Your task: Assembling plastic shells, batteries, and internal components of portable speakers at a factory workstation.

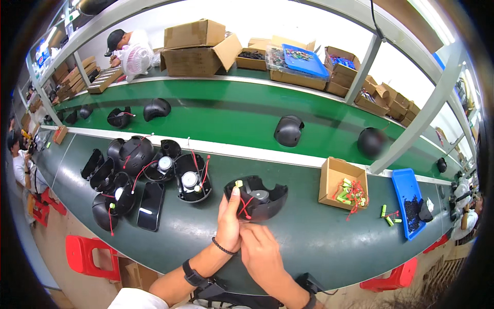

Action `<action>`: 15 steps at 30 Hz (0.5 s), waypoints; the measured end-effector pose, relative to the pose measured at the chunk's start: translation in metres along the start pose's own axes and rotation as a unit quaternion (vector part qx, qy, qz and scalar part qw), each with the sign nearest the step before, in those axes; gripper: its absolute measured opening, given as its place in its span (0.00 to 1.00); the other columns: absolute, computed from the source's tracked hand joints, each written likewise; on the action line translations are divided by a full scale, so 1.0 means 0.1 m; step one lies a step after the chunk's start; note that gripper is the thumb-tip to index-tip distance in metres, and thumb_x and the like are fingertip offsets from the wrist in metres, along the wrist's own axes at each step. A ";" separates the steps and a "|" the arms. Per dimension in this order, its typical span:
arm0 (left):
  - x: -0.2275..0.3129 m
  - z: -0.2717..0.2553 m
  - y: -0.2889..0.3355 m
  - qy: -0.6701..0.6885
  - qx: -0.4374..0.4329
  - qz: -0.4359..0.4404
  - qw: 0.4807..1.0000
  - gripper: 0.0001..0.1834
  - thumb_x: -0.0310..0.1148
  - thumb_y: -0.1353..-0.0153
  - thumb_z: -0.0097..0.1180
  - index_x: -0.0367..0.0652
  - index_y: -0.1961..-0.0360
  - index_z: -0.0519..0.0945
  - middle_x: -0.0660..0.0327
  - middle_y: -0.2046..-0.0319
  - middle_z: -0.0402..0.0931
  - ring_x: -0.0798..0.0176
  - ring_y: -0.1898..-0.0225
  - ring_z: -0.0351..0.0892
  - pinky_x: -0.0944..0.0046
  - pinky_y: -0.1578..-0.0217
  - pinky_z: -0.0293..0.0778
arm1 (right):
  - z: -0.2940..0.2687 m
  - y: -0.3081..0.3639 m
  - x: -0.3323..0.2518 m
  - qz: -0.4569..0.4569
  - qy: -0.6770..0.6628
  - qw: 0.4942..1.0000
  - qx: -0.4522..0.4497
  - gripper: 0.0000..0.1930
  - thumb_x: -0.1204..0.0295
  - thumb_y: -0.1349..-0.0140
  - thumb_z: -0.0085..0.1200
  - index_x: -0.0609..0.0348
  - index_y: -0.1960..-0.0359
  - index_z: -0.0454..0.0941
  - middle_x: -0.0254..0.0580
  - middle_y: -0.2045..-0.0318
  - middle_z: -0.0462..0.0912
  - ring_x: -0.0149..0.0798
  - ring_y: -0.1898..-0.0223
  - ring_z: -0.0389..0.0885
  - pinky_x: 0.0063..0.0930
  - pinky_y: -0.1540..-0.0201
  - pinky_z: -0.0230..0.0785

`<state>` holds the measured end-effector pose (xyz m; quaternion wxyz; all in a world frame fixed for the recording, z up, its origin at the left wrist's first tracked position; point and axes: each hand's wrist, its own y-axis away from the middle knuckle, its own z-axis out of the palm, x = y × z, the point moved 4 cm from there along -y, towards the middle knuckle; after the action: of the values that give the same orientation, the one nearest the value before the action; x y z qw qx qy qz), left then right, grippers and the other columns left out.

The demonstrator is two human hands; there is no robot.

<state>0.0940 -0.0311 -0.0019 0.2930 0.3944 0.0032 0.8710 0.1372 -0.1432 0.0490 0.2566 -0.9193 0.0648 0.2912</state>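
Note:
A black rounded shell (270, 207), hollow side up, is held in my left hand (228, 224) at the middle of the bench. Inside it sits a round grey part (259, 195), with red wires (246, 208) looping at its left side. My left thumb presses near a small yellow-green piece (238, 184) at the shell's left rim. Just below the shell, my right hand (261, 248) is closed with its fingertips against the left palm. Whatever those fingertips pinch is hidden.
Several black shells (138, 154) with red wires and a dark phone (151, 206) lie to the left. Rightward are a cardboard box (328, 186) of green cells, loose cells (390, 221) and a blue tray (403, 180). Beyond runs a green conveyor (221, 113) carrying shells.

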 end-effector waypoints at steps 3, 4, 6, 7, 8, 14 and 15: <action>-0.02 -0.26 -0.25 -0.011 -0.029 -0.012 0.999 0.22 0.47 0.16 0.49 0.41 0.36 0.76 0.60 0.48 0.82 0.65 0.49 0.84 0.62 0.50 0.83 | -0.31 -0.20 0.11 -0.026 -0.183 0.968 -0.169 0.17 0.80 0.36 0.62 0.65 0.45 0.86 0.57 0.49 0.89 0.55 0.51 0.90 0.40 0.49 0.83; 0.04 -0.30 -0.27 -0.022 -0.032 -0.007 0.999 0.22 0.47 0.16 0.49 0.41 0.36 0.76 0.60 0.48 0.82 0.66 0.49 0.84 0.63 0.50 0.82 | -0.56 -0.33 0.26 -0.059 -0.142 0.944 -0.291 0.18 0.80 0.36 0.62 0.63 0.43 0.87 0.57 0.52 0.91 0.53 0.54 0.92 0.37 0.49 0.85; 0.21 -0.32 -0.30 -0.135 -0.097 0.013 0.986 0.23 0.45 0.17 0.49 0.39 0.35 0.76 0.61 0.49 0.82 0.69 0.49 0.82 0.66 0.47 0.80 | -0.95 -0.88 0.63 0.054 -0.128 0.956 -0.259 0.12 0.79 0.41 0.60 0.60 0.56 0.90 0.50 0.68 0.90 0.44 0.65 0.92 0.39 0.57 0.83; 0.32 -0.30 -0.31 -0.224 -0.123 0.067 0.965 0.24 0.43 0.18 0.51 0.35 0.34 0.77 0.60 0.48 0.82 0.71 0.48 0.80 0.67 0.43 0.76 | -1.02 -1.20 0.86 0.094 -0.092 0.978 -0.164 0.10 0.80 0.42 0.58 0.62 0.60 0.88 0.48 0.70 0.89 0.41 0.67 0.90 0.37 0.58 0.82; 0.43 -0.24 -0.31 -0.347 -0.155 0.119 0.917 0.26 0.43 0.19 0.53 0.32 0.33 0.77 0.60 0.46 0.82 0.70 0.46 0.78 0.67 0.40 0.74 | -1.03 -1.56 1.15 0.003 -0.046 0.999 -0.004 0.14 0.82 0.43 0.58 0.62 0.54 0.84 0.50 0.68 0.88 0.46 0.66 0.89 0.39 0.57 0.82; 0.52 -0.28 -0.21 -0.476 -0.224 -0.043 0.849 0.26 0.38 0.21 0.58 0.34 0.29 0.75 0.63 0.53 0.83 0.74 0.56 0.77 0.69 0.53 0.76 | -0.46 -2.67 2.67 -0.132 0.451 0.869 -0.153 0.37 0.77 0.37 0.62 0.30 0.27 0.71 0.43 0.19 0.63 0.59 0.19 0.60 0.57 0.23 0.62; 0.56 -0.32 -0.16 -0.480 -0.229 -0.066 0.845 0.27 0.38 0.22 0.59 0.35 0.29 0.75 0.64 0.54 0.83 0.75 0.58 0.76 0.70 0.55 0.76 | -0.38 -2.75 2.74 -0.099 0.461 0.856 -0.211 0.34 0.73 0.35 0.63 0.25 0.28 0.72 0.42 0.18 0.60 0.56 0.17 0.55 0.57 0.21 0.58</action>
<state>0.0512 0.0185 0.0102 0.3969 0.6835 -0.3110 0.5278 0.4558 0.0823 0.0389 0.0247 -0.9819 0.0210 -0.1867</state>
